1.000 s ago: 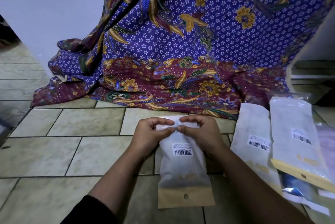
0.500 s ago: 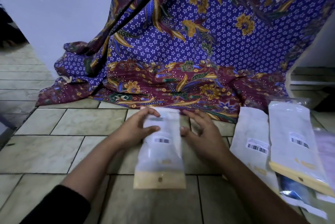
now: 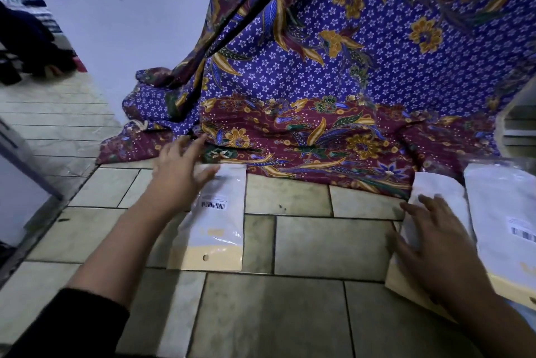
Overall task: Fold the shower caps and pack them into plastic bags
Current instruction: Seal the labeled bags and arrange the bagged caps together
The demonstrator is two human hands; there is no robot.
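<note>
The batik cloth [image 3: 333,82] hangs beyond both your hands, its hem on the tiled floor [image 3: 304,241]. The packed bag [image 3: 216,230] that you pinched at its top with both hands a second ago now lies flat on the tiles, let go, barcode label up. It sits under and just right of your left hand [image 3: 179,175], whose fingers are spread wide over the bag's far left corner; contact is too blurred to tell. Your right hand [image 3: 432,247] has moved off to the right and lies with loose, straight fingers on the next bag [image 3: 438,192]. Another bag [image 3: 504,212] lies just right of it.
</note>
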